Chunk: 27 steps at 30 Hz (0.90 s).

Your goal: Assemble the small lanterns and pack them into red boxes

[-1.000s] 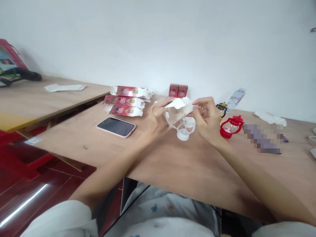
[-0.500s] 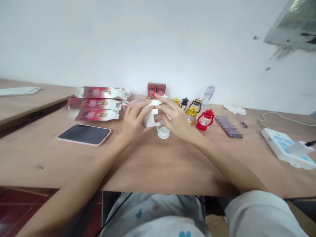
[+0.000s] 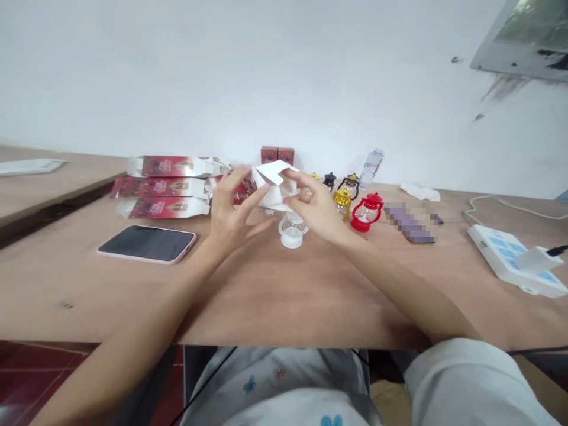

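Both hands hold a small red-and-white cardboard box [image 3: 273, 194] up over the table, its white end flaps folded out and facing me. My left hand [image 3: 231, 207] grips the box's left side, its fingers curved around the red printed face. On the other side, my right hand [image 3: 314, 204] pinches the flaps between thumb and fingers. Just below the box, a white mini lantern [image 3: 291, 232] with a clear body stands on the table, its top partly hidden. To the right are a red mini lantern [image 3: 367, 212], a gold one [image 3: 342, 205] and black ones, including a black lantern [image 3: 348, 186].
Flattened red boxes [image 3: 162, 187] lie at the left, with a phone [image 3: 147, 243] in front. Two closed red boxes [image 3: 277, 155] stand by the wall. To the right are a purple phone-like item [image 3: 408, 223], a crumpled tissue [image 3: 420, 191] and a power strip [image 3: 517, 260].
The box has turned and tilted, so its opened white flaps now show. My left fingers have spread wider, and more of the white lantern is visible below.
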Tool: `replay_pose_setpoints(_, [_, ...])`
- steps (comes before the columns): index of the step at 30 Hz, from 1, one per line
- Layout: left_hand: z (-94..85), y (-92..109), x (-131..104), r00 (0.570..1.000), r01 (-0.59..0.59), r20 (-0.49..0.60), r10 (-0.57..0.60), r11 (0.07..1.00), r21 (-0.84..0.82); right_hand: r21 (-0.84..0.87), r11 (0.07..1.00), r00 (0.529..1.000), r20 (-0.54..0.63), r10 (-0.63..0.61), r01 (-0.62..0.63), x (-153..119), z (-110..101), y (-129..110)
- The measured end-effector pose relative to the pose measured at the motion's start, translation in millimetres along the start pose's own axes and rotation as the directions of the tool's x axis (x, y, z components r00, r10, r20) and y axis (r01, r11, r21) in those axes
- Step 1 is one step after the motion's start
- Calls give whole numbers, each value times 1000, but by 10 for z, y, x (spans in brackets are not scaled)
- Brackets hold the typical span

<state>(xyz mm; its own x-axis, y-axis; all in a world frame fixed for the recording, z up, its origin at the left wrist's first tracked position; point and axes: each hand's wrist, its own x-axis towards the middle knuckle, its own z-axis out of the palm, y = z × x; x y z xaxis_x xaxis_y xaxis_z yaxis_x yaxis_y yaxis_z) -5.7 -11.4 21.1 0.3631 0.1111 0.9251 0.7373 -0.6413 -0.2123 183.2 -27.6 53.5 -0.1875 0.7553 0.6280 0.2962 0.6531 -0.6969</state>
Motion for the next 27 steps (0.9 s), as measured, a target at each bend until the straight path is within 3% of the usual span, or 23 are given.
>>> replay_pose_setpoints(5, [34,-25,-34,992,117,37,-117,993,3,3,1000,996,86,2,-2,-30,-24,-63])
replay_pose_setpoints(11, [70,-60,-72,983,178,48,-175,982,-58,-60,998,996,85,-18,24,-33,-39,-77])
replay_pose_setpoints(21, [44,-15,-39,997,77,21,-75,988,-134,10,999,994,100,39,-40,-36,-68,-45])
replay_pose_setpoints(27, [65,-42,-80,996,36,81,-29,995,-88,225,962,980,155,123,-156,-5,-54,-91])
